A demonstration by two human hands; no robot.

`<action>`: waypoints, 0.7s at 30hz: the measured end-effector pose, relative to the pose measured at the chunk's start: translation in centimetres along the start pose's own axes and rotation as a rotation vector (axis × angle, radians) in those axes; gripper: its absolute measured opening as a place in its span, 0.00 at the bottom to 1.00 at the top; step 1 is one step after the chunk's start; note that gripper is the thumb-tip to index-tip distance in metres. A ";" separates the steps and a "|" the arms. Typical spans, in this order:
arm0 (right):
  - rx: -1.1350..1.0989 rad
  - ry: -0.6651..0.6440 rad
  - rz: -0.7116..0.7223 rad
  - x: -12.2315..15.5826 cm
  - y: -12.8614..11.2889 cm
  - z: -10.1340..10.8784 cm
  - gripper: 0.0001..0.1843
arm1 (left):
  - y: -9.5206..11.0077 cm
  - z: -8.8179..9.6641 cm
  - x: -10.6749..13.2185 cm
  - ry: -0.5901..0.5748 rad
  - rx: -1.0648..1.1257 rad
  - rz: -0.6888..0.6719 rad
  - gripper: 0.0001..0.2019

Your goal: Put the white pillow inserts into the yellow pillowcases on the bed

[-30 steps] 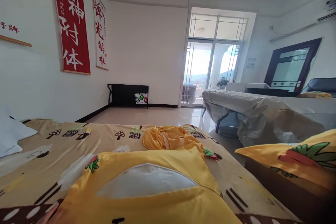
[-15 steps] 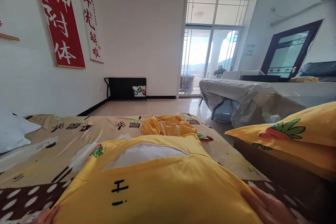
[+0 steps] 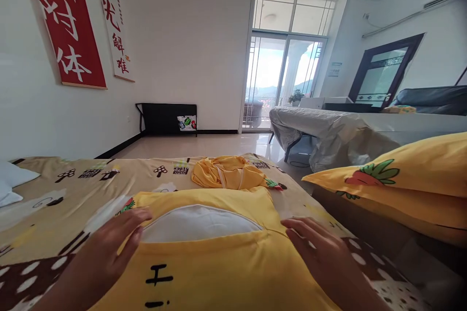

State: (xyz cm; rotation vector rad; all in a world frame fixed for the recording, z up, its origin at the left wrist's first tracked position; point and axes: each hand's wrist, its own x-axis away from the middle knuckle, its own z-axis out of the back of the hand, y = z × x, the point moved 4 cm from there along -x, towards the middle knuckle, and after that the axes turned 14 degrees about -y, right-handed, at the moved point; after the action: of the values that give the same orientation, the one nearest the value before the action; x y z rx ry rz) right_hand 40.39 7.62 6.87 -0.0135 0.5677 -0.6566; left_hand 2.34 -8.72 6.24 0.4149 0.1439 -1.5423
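A yellow pillowcase (image 3: 204, 267) printed with "Hi" lies in front of me on the patterned sheet (image 3: 120, 180). The slit across it gapes, and a white pillow (image 3: 202, 221) shows inside. My left hand (image 3: 105, 243) is over the case's left side, fingers stretched toward the slit's left end, thumb apart. On the opposite side, my right hand (image 3: 321, 248) reaches in with its fingers extended beside the case's right edge. Neither hand grips anything that I can see. Just beyond the pillowcase lies a crumpled yellow cloth (image 3: 229, 172) with a carrot print.
Yellow pillows (image 3: 412, 175) with a carrot print are stacked at the right. White pillows (image 3: 16, 180) lie at the left edge. Farther back stand a plastic-covered table (image 3: 317, 119), a black folded panel (image 3: 160, 119) against the wall and a sliding glass door (image 3: 284, 82).
Both hands have moved from the near sides of the pillowcase up and forward, to either end of its slit. The view has shifted slightly to the right.
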 end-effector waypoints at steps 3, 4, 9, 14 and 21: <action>-0.091 -0.276 0.092 -3.7 -5.2 -5.9 0.18 | 4.3 -5.6 -3.8 -0.345 0.106 -0.062 0.18; -0.093 -0.372 0.070 -3.9 -5.8 -8.6 0.19 | 5.0 -7.9 -4.3 -0.447 0.119 -0.046 0.19; -0.125 -0.490 -0.062 -2.6 -2.7 -14.3 0.22 | 3.4 -12.6 -3.5 -0.544 0.160 0.001 0.22; 0.074 -0.593 -0.102 -3.2 -0.1 -12.0 0.30 | -1.9 -9.1 -2.3 -0.587 0.055 0.269 0.26; 0.054 -0.637 -0.105 -2.1 -0.7 -15.6 0.33 | -2.9 -11.3 -1.3 -0.640 0.050 0.273 0.29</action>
State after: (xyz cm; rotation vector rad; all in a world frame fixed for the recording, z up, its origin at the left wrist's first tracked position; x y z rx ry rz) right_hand 30.79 10.84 -5.23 -0.1963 -0.0659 -0.7243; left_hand 1.28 -3.54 -4.21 -0.0354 -0.4336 -1.3412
